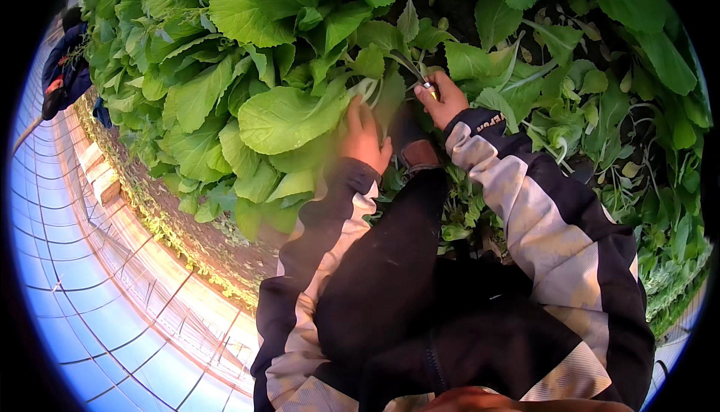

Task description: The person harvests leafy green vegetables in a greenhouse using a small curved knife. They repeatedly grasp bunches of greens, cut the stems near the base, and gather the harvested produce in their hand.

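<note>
My right hand is closed around the handle of a small bladed hand tool, its metal collar showing at my fingers. The tool's dark, narrow blade points up and left among the leaves, its tip partly hidden. Just left of it, my left hand touches the pale stalks of a leafy green vegetable plant. Its thumb stands apart from the fingers; blur and leaves hide whether it grips the stalks. A broad green leaf spreads left of that hand. My shoe is planted between both forearms.
Dense leafy greens fill the upper left. Trimmed, wilted leaves and stalks litter the right side. At the far left are another person, a soil path, blocks and a ribbed plastic-film greenhouse wall.
</note>
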A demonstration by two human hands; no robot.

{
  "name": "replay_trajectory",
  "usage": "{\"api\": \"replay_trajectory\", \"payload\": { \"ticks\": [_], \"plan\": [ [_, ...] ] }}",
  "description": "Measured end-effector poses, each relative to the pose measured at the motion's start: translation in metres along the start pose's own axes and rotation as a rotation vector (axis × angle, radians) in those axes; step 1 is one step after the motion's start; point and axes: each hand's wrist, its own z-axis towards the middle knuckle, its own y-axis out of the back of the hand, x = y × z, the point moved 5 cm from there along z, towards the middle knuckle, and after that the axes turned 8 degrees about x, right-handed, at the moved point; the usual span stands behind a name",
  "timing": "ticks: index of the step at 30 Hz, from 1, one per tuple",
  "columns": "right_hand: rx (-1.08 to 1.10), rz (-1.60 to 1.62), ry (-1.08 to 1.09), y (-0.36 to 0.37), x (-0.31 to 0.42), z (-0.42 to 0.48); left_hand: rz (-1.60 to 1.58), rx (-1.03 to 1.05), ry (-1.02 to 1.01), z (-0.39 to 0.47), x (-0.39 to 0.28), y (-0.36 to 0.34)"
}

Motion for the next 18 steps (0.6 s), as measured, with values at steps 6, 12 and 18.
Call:
{"api": "replay_trajectory", "payload": {
  "ticks": [6,12,18],
  "plan": [
    [0.206,0.674,-0.155,0.014,0.027,-0.05,-0.651,0.145,-0.35,-0.062,-0.04,0.02],
    [0.197,0.541,-0.02,0.029,0.068,-0.085,-0.415,-0.355,-0.306,-0.076,-0.055,0.08],
    [0.273,0.721,0.055,0.034,0.091,-0.102,-0.889,0.288,-0.347,-0.018,-0.07,0.052]
  ]
}}
